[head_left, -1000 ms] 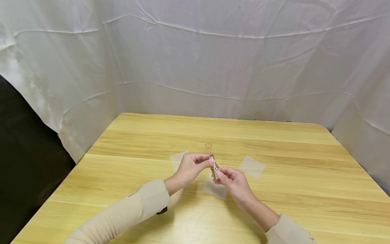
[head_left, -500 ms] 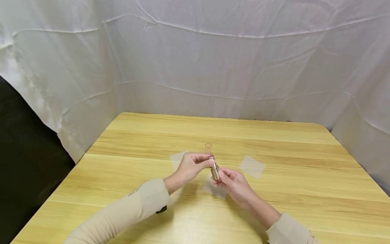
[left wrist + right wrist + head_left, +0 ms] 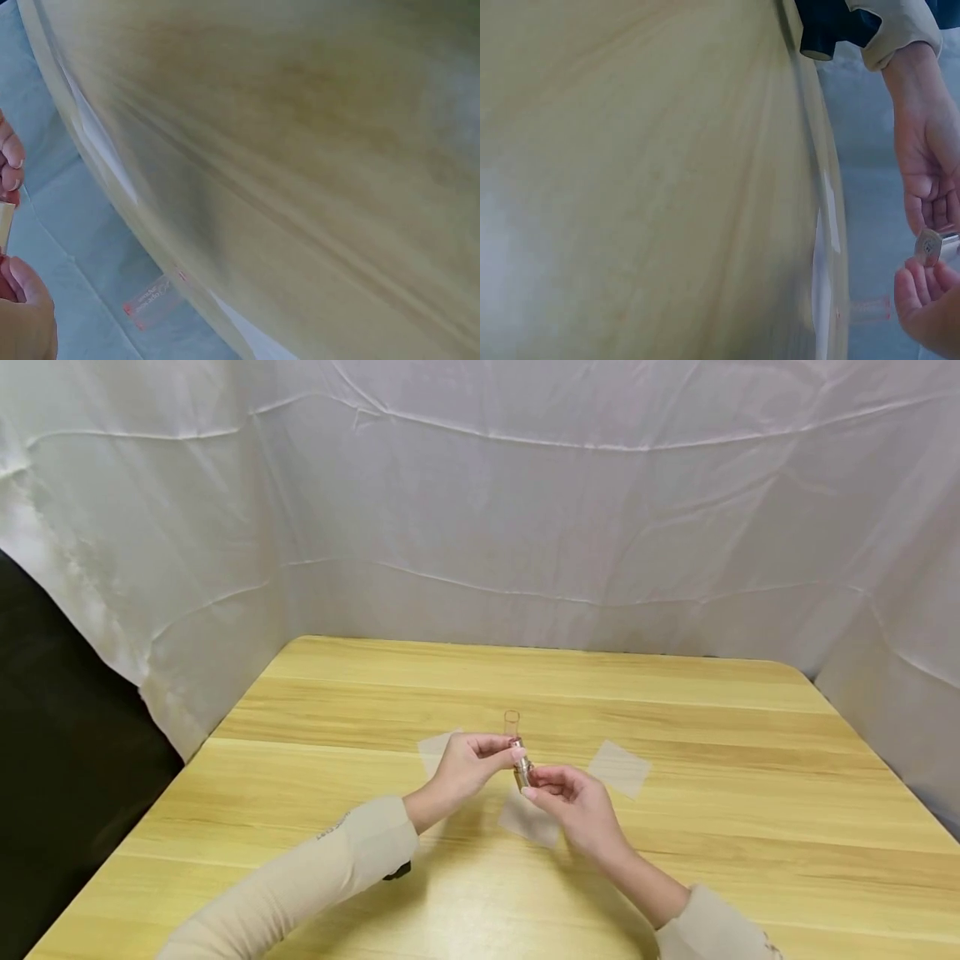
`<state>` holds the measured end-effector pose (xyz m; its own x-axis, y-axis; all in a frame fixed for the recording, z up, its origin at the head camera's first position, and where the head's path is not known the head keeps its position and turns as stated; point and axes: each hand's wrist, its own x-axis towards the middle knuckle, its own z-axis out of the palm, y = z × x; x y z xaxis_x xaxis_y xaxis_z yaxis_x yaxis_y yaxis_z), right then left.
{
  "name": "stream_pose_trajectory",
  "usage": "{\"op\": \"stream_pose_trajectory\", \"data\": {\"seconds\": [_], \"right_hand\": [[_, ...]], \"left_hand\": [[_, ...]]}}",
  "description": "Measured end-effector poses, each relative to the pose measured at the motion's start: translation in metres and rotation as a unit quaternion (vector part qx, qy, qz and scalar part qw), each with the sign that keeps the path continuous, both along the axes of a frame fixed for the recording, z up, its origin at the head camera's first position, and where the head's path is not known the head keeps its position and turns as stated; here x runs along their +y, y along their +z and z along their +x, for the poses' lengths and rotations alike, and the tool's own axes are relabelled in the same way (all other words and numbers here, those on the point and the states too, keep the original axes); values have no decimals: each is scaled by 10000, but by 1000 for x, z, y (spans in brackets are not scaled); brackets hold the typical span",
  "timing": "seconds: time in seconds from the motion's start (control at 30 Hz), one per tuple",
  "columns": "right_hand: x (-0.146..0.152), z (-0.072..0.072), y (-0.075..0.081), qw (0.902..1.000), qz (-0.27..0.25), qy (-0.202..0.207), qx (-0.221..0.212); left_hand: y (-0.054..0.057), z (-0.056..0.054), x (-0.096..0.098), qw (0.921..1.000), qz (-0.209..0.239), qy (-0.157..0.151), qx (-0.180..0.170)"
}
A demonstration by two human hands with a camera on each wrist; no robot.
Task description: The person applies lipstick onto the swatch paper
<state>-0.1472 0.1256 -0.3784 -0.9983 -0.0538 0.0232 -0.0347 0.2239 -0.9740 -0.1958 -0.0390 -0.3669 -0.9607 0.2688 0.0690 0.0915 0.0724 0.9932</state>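
A shiny gold-pink lipstick tube (image 3: 522, 775) is held tilted above the table, between both hands. My left hand (image 3: 465, 774) pinches its upper part between thumb and fingers. At its lower part, my right hand (image 3: 581, 806) has the thumb near the bottom end and curled fingers at the far side. The tube's round base (image 3: 928, 247) faces the camera in the right wrist view, fingertips against it. Just behind the left fingertips is a clear cap (image 3: 512, 724) with a pinkish rim, standing upright; its lower end is hidden. Printed letters show on the clear cap (image 3: 152, 300) in the left wrist view.
Three whitish translucent squares lie on the wooden table (image 3: 337, 693): a left one (image 3: 435, 749), a right one (image 3: 620, 768) and a near one (image 3: 528, 822) below the hands. Pale curtains (image 3: 525, 527) hang behind the table and at both sides.
The right thumb has shifted from the tube's side toward its lower end, and the right fingers have come up a little. The tube has turned slightly more upright. The left hand has barely moved.
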Motion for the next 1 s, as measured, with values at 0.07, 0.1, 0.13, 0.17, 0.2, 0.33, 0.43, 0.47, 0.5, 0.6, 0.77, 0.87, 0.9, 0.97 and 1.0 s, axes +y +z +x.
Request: {"op": "stream_pose_trajectory", "data": {"seconds": [0.07,0.1,0.13,0.17,0.2,0.33,0.43,0.47,0.5,0.6,0.77,0.87,0.9,0.97,1.0], "right_hand": [[-2,-1,1,9999,-74,-117,-65],[-2,-2,1,9998,-97,-164,-105],[-3,-2,1,9996,-105,-208,-132],[-4,-3,1,9995,-118,-251,-146],[-4,-3,1,9993,-127,-292,-179],[-6,-5,0,9989,-79,-409,-229],[-6,-5,-1,9986,-20,-457,-275],[-6,-5,-2,9985,-2,-469,-286],[-6,-5,-2,9984,20,-476,-298],[-5,-5,-3,9987,15,-435,-276],[-5,-4,-3,9993,-50,-300,-233],[-4,-3,-2,9995,-155,-100,-249],[-4,-3,-2,9995,-198,-22,-255],[-3,-3,-2,9991,-295,142,-279],[-2,-4,-2,9988,-333,215,-291]], "left_hand": [[1,-1,1,10000,-13,24,65],[2,-1,2,10000,-20,28,82],[2,-1,2,9999,-33,35,98],[2,-1,3,9999,-40,32,112],[3,-1,3,9999,-68,24,146],[2,-1,4,9998,-146,1,159],[1,-2,3,9995,-212,-43,215],[1,-2,3,9994,-241,-61,244],[1,-2,3,9993,-263,-81,270],[2,-1,3,9989,-325,-132,304],[3,1,3,9988,-349,-161,313],[3,1,4,9983,-366,-229,390],[3,1,4,9981,-378,-259,413],[3,0,4,9976,-409,-321,457],[4,0,4,9974,-424,-346,469]]}}
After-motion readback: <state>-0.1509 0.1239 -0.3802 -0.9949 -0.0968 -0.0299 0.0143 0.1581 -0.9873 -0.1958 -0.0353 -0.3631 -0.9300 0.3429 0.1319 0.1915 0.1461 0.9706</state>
